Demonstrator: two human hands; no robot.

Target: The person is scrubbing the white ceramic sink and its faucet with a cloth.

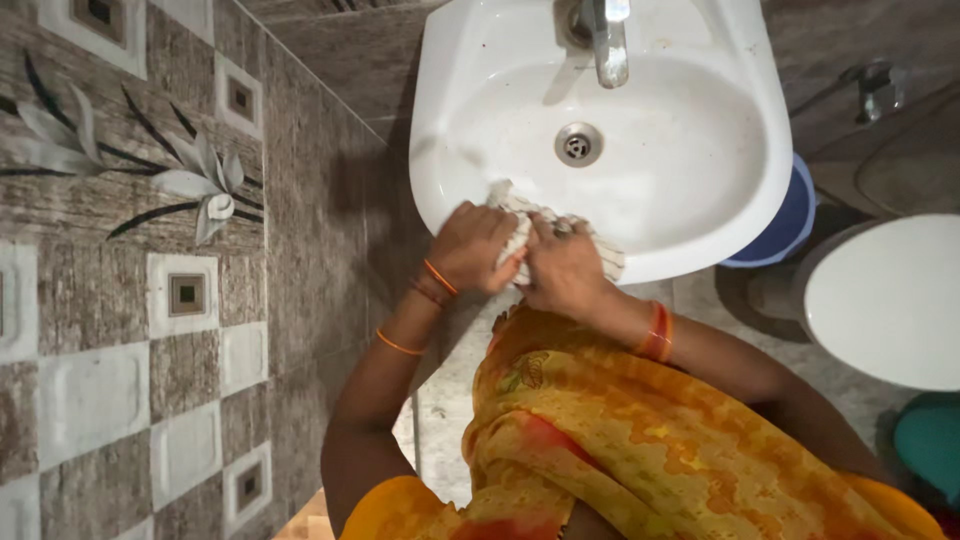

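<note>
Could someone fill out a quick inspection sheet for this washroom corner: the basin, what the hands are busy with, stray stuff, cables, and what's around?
Surface: white washbasin, bowl bare, metal drain open, tap above with no water seen running.
Job's things: pale striped cloth bunched on the front rim.
Clutter: nothing seen in the bowl.
Hands: left hand and right hand both grip the cloth; bangles on both wrists.
Cables: nothing seen.
Surroundings: patterned wall tiles, blue bucket under the basin, white toilet lid.

white ceramic oval basin | white cloth with dark stripes | orange-yellow mottled garment | grey-brown wall tiles with white squares and leaf motif | blue round plastic bucket
</note>
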